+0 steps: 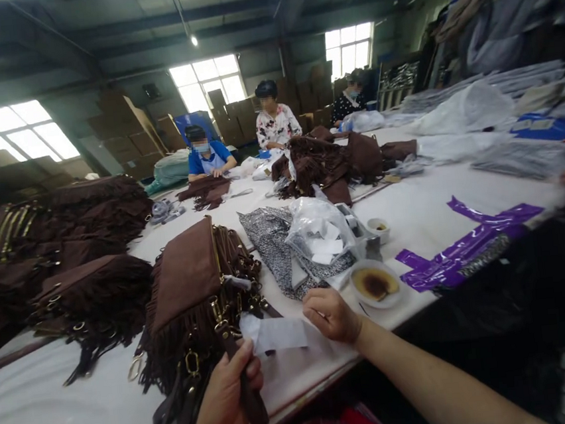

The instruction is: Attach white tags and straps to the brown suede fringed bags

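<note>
My left hand point(230, 390) is closed around a dark brown strap point(254, 405) with a gold clip at its upper end. Beside my left thumb a thin white slip point(281, 333) stretches to the right; whether the thumb pins it is unclear. My right hand point(331, 315) is curled with its fingers pinched, close to the slip's right end, and what it holds, if anything, is hidden. Brown fringed bags point(183, 275) are stacked just beyond my left hand, with gold clips and straps hanging toward me.
Past my right hand sit a bowl of yellow-brown paste point(375, 284), a small cup point(379, 228) and a clear bag of white slips point(322, 235). Purple plastic packaging point(470, 240) lies right. More brown bags point(83, 218) are piled left. Several people point(278, 120) work across the table.
</note>
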Demonstrator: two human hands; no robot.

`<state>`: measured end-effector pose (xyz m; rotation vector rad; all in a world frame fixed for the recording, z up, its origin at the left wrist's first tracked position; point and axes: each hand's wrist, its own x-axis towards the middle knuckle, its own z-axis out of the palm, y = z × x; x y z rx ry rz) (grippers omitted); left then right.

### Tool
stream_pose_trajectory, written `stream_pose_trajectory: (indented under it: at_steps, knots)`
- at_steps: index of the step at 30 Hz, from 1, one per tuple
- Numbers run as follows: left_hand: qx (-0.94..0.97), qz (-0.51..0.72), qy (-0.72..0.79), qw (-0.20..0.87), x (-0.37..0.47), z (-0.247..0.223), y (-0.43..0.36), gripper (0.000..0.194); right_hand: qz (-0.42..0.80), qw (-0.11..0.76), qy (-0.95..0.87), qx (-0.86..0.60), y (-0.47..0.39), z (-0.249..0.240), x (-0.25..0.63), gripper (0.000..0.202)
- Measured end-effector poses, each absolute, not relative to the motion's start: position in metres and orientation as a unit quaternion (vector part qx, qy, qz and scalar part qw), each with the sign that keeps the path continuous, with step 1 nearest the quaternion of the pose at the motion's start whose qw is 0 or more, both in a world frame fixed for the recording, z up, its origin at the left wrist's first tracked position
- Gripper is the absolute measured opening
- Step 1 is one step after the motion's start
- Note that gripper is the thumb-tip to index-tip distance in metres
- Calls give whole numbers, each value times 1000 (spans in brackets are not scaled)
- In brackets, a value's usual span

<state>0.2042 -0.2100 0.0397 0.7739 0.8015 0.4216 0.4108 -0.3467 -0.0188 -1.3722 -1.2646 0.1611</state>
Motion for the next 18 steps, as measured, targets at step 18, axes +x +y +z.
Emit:
stream_pose_trajectory:
  at_steps: [18]
  knots:
    - [298, 188, 367, 861, 218, 40, -215, 28, 404, 761, -330, -386, -351, -25, 443, 42]
